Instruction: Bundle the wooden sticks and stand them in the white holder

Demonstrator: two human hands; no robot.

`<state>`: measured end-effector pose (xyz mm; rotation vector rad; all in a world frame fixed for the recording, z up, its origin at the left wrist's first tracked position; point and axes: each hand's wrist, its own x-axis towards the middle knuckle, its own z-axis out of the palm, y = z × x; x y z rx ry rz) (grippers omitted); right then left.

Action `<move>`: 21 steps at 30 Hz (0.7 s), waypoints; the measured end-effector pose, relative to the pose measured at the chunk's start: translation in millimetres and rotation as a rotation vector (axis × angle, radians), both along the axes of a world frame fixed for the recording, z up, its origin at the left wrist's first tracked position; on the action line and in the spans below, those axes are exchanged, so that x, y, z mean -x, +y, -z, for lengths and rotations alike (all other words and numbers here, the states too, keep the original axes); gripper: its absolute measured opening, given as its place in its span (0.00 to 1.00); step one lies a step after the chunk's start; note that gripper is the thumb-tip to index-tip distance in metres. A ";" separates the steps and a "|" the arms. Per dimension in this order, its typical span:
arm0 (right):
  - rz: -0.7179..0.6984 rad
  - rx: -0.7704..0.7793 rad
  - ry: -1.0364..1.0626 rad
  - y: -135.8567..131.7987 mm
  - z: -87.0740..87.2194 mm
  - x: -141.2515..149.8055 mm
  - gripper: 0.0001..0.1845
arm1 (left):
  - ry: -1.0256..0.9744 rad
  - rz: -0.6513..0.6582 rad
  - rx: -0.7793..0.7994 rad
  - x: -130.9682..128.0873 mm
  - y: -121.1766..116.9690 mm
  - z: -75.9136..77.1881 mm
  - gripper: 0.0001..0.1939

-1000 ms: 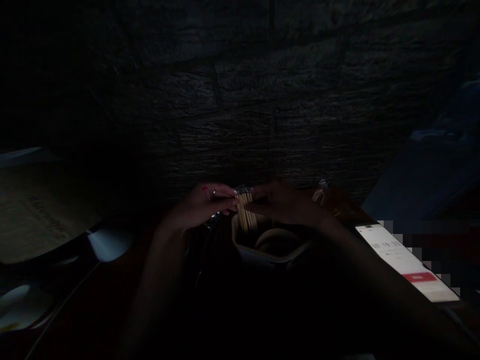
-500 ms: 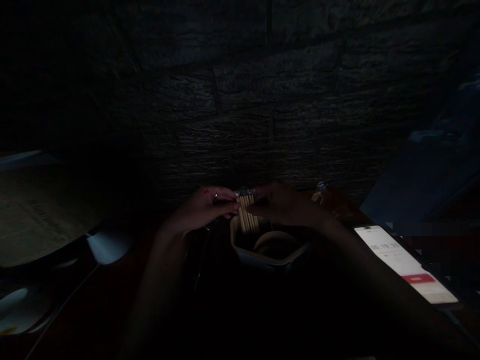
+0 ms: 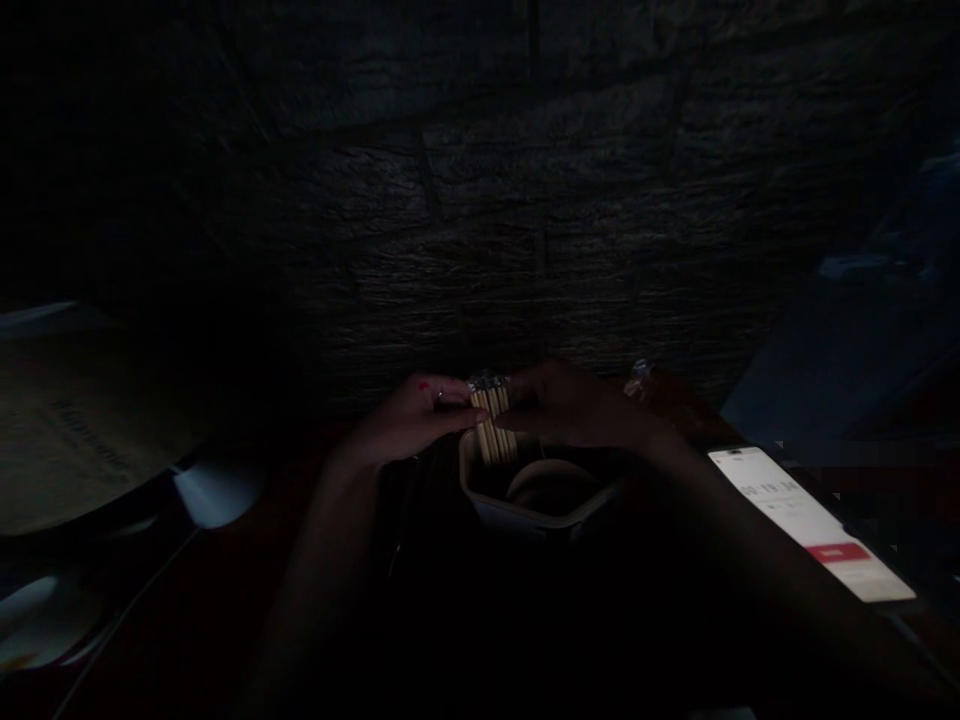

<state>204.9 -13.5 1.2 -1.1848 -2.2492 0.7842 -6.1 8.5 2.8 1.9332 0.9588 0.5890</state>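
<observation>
In dim light, a bundle of thin pale sticks [image 3: 495, 432], wood by their look, stands upright with shiny clear wrap at its top. My left hand [image 3: 420, 415] pinches it from the left, thumb in front; a ring shows on one finger. From the right, my right hand [image 3: 566, 405] closes on the same bundle, its fingers partly in shadow. The lower ends of the sticks reach inside the rim of an angular open container [image 3: 480, 500]. A round-edged object [image 3: 551, 475] lies in that container, its kind too dark to tell.
A lit phone [image 3: 810, 525] with a timer lies at the right. Crumpled clear plastic [image 3: 640, 380] sits behind my right forearm. At the left are a brown printed bag or package [image 3: 82, 430], a pale cone-shaped thing [image 3: 217, 492] and a thin cable [image 3: 127, 610]. A rough dark wall [image 3: 465, 230] rises behind.
Both hands stay on the bundle of sticks. My left hand and thumb have shifted slightly to the right; the bundle's top has moved slightly left. The container looks unchanged.
</observation>
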 end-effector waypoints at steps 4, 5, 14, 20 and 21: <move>-0.019 0.036 0.011 0.4 -0.7 -1.6 0.13 | 0.049 -0.022 -0.016 -0.7 -0.9 -0.4 0.11; -0.028 0.048 0.020 0.3 -1.0 -2.1 0.13 | 0.066 -0.019 -0.025 -0.8 -1.2 -0.5 0.11; -0.005 0.004 -0.012 -0.7 -2.2 -3.3 0.13 | 0.038 0.029 0.005 -1.7 -2.2 -1.4 0.13; 0.028 -0.018 -0.052 -2.9 -4.5 -2.7 0.15 | 0.062 -0.018 -0.001 -2.5 -0.3 2.4 0.12; 0.023 -0.018 -0.050 -3.1 -4.7 -2.8 0.15 | 0.074 -0.027 -0.017 -2.8 -0.3 2.8 0.11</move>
